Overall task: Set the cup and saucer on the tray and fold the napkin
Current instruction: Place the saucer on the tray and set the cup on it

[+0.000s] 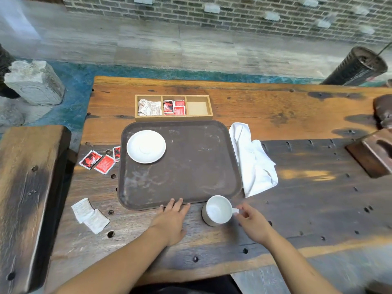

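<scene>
A dark brown tray [191, 166] lies on the wooden table. A white saucer [146, 146] sits in the tray's far left corner. A white cup [217, 210] stands on the table just off the tray's near right corner, its handle pointing right. My right hand [253, 223] is at the handle, thumb and fingers touching or nearly touching it. My left hand [172, 219] rests flat on the table, fingertips on the tray's near rim. A crumpled white napkin [253, 160] lies beside the tray's right edge.
A wooden box [173, 118] with three compartments, two holding sachets, stands behind the tray. Red sachets [98, 161] lie left of the tray, white sachets [90, 215] at the near left. A wooden bench [27, 198] is on the left, wooden blocks [373, 153] on the right.
</scene>
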A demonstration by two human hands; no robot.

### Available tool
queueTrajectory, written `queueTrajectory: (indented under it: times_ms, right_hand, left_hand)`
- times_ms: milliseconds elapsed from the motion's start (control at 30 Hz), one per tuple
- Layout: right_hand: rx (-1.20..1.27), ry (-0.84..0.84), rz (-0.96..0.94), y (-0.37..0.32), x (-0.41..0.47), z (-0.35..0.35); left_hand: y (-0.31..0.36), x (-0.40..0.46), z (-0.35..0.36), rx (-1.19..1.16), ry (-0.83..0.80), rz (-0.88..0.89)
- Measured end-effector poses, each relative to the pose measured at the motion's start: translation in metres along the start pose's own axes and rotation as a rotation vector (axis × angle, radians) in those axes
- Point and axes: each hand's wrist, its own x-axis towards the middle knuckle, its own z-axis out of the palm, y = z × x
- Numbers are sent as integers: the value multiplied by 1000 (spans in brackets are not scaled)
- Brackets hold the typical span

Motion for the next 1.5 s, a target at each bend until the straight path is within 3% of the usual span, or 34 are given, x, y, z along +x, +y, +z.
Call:
queueTrajectory:
  times_ms: [133, 367, 700, 1133, 1500]
  right_hand:
    - [1, 3, 6, 2, -8, 10]
    - [218, -63, 65, -6, -22, 24]
    - [220, -41, -14, -33, -24, 23]
    - [216, -117, -144, -133, 31, 38]
    - [315, -177, -166, -227, 99, 72]
  left_hand:
    - [1, 1, 2, 16, -2, -8]
    - [-3, -3, -3, -10, -12, 11]
    - [-36, -12, -17, -114, 57, -110]
    - [-100, -9, -38, -120, 128, -326]
    - [-129, 2, -41, -57, -22, -359]
